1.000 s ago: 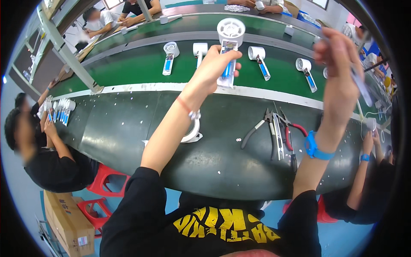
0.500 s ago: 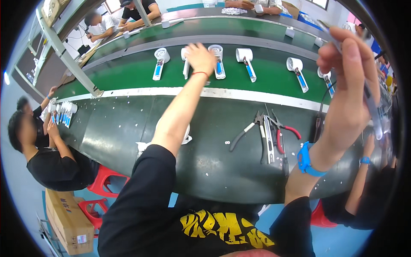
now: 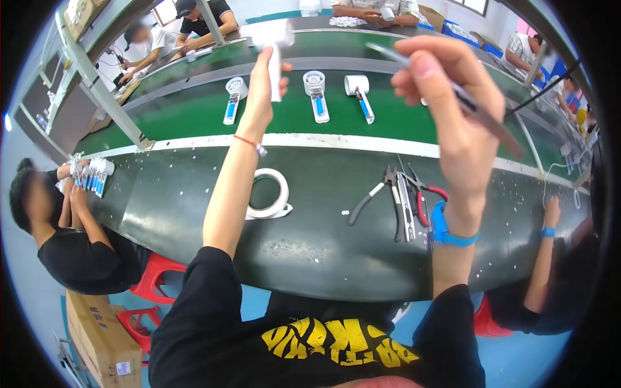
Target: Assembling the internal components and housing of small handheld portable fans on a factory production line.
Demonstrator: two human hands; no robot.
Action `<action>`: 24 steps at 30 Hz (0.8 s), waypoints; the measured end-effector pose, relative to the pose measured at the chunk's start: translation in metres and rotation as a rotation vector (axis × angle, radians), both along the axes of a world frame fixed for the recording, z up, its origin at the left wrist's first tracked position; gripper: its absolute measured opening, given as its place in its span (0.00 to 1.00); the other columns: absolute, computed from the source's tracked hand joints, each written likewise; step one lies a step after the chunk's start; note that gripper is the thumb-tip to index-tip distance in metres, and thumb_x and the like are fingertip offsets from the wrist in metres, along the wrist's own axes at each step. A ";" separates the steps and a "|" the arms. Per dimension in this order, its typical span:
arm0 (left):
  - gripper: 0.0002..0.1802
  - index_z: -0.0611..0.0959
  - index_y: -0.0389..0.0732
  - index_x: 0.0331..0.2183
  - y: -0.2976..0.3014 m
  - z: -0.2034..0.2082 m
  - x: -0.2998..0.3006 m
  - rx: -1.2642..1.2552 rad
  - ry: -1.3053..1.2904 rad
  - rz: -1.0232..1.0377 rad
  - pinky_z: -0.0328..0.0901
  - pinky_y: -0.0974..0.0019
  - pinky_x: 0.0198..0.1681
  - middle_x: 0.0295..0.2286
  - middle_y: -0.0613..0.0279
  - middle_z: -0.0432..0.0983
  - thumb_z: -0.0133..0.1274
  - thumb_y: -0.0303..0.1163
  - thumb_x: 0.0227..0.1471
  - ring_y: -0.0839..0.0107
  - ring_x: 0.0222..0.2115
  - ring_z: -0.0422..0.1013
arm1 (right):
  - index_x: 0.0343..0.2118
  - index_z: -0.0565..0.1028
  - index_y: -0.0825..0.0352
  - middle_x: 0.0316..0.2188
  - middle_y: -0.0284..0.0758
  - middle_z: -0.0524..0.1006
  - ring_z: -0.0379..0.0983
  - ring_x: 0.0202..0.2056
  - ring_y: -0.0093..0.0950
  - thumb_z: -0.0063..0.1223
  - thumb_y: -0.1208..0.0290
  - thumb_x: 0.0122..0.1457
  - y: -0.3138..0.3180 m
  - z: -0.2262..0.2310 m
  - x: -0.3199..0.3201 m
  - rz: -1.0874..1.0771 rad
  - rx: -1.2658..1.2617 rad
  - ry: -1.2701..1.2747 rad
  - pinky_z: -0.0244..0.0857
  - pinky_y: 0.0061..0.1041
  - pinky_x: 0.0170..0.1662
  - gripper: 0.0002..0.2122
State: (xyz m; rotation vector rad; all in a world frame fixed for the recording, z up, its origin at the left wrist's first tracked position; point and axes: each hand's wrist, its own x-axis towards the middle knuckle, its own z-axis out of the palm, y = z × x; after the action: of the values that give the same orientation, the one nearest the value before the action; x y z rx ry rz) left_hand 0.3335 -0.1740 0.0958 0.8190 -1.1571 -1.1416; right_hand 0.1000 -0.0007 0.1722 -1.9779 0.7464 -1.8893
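My left hand (image 3: 257, 97) is raised over the green conveyor belt and closed around the handle of a white handheld fan (image 3: 274, 55). The fan's round head points up, slightly blurred by motion. My right hand (image 3: 456, 107), also raised, pinches a slim metal tool that looks like tweezers (image 3: 479, 111), its thin tip toward the upper left. On the belt behind lie more fans with open handles showing blue cells: a left fan (image 3: 233, 100), a middle fan (image 3: 316, 97) and one tipped on its side (image 3: 359, 97).
On the dark table (image 3: 310, 252) lie a white tape roll (image 3: 284, 194), black-and-white pliers (image 3: 375, 197), a utility knife (image 3: 405, 207) and red-handled pliers (image 3: 422, 200). At left, a co-worker (image 3: 84, 236) sits by a row of fans (image 3: 94, 176). A metal post (image 3: 110, 90) rises at the belt's edge.
My left hand has taken a fan off the belt and lifted it upright. My right hand with the tool has moved left. The tape roll has come into view from behind my left arm.
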 end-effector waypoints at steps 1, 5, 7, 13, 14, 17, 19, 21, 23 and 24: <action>0.17 0.72 0.39 0.42 0.015 0.011 0.003 -0.060 0.154 -0.142 0.65 0.72 0.27 0.28 0.62 0.72 0.46 0.43 0.58 0.76 0.23 0.67 | 0.40 0.75 0.72 0.28 0.34 0.77 0.73 0.31 0.19 0.49 0.71 0.61 -0.003 -0.004 0.010 0.060 0.031 -0.009 0.65 0.16 0.35 0.10; 0.13 0.72 0.35 0.40 0.066 0.048 -0.027 -0.141 0.324 -0.397 0.69 0.62 0.38 0.33 0.58 0.74 0.48 0.33 0.57 0.69 0.32 0.72 | 0.40 0.73 0.73 0.34 0.37 0.78 0.76 0.38 0.23 0.52 0.74 0.60 -0.003 -0.010 0.024 0.137 0.102 0.082 0.67 0.18 0.42 0.09; 0.11 0.71 0.35 0.40 0.094 0.064 -0.033 -0.147 0.357 -0.397 0.70 0.61 0.38 0.34 0.57 0.74 0.47 0.32 0.56 0.69 0.33 0.72 | 0.39 0.73 0.73 0.34 0.37 0.78 0.76 0.38 0.23 0.52 0.74 0.60 0.000 -0.012 0.032 0.115 0.147 0.063 0.67 0.19 0.42 0.09; 0.18 0.70 0.34 0.47 0.124 0.073 -0.029 -0.284 0.261 -0.322 0.66 0.61 0.42 0.37 0.53 0.73 0.43 0.31 0.55 0.63 0.37 0.70 | 0.39 0.73 0.74 0.34 0.39 0.78 0.76 0.38 0.25 0.52 0.75 0.59 0.003 -0.015 0.036 0.004 -0.043 0.130 0.67 0.19 0.43 0.09; 0.19 0.68 0.35 0.48 0.130 0.075 -0.029 -0.297 0.241 -0.322 0.65 0.61 0.43 0.38 0.52 0.73 0.42 0.33 0.56 0.62 0.38 0.70 | 0.39 0.73 0.74 0.34 0.39 0.78 0.76 0.37 0.25 0.51 0.75 0.59 0.004 -0.015 0.037 -0.006 -0.047 0.133 0.67 0.19 0.43 0.09; 0.19 0.68 0.35 0.48 0.139 0.077 -0.028 -0.335 0.291 -0.348 0.65 0.60 0.44 0.38 0.52 0.73 0.41 0.33 0.56 0.61 0.38 0.70 | 0.39 0.73 0.74 0.32 0.39 0.78 0.76 0.36 0.26 0.50 0.74 0.60 0.010 -0.013 0.044 0.066 0.162 -0.045 0.67 0.19 0.43 0.09; 0.20 0.68 0.34 0.49 0.137 0.075 -0.025 -0.337 0.309 -0.400 0.65 0.58 0.46 0.39 0.51 0.73 0.41 0.32 0.56 0.61 0.39 0.70 | 0.38 0.74 0.74 0.30 0.39 0.79 0.76 0.35 0.26 0.48 0.72 0.60 0.008 -0.013 0.044 0.046 0.151 -0.040 0.67 0.20 0.42 0.09; 0.20 0.68 0.34 0.50 0.137 0.075 -0.025 -0.341 0.326 -0.433 0.64 0.57 0.46 0.41 0.50 0.72 0.40 0.31 0.57 0.60 0.39 0.71 | 0.38 0.74 0.73 0.29 0.40 0.79 0.76 0.33 0.25 0.48 0.70 0.61 0.007 -0.012 0.041 0.019 0.150 -0.042 0.67 0.21 0.41 0.10; 0.20 0.68 0.34 0.50 0.140 0.076 -0.027 -0.338 0.309 -0.404 0.64 0.57 0.46 0.41 0.50 0.72 0.40 0.31 0.57 0.60 0.39 0.71 | 0.37 0.74 0.73 0.28 0.40 0.79 0.75 0.32 0.24 0.48 0.69 0.61 0.007 -0.012 0.041 -0.026 0.133 -0.034 0.67 0.21 0.40 0.11; 0.20 0.68 0.34 0.50 0.141 0.076 -0.028 -0.341 0.293 -0.375 0.64 0.57 0.46 0.41 0.50 0.72 0.40 0.31 0.57 0.60 0.39 0.71 | 0.37 0.74 0.73 0.28 0.40 0.79 0.75 0.32 0.24 0.47 0.69 0.61 0.007 -0.013 0.041 0.006 0.163 -0.033 0.67 0.21 0.40 0.11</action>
State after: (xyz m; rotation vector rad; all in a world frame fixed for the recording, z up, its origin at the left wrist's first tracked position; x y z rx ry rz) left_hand 0.3059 -0.0326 0.1719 0.1670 -1.2398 -1.2713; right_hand 0.1412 0.0059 0.1596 -1.8440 0.8556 -1.7918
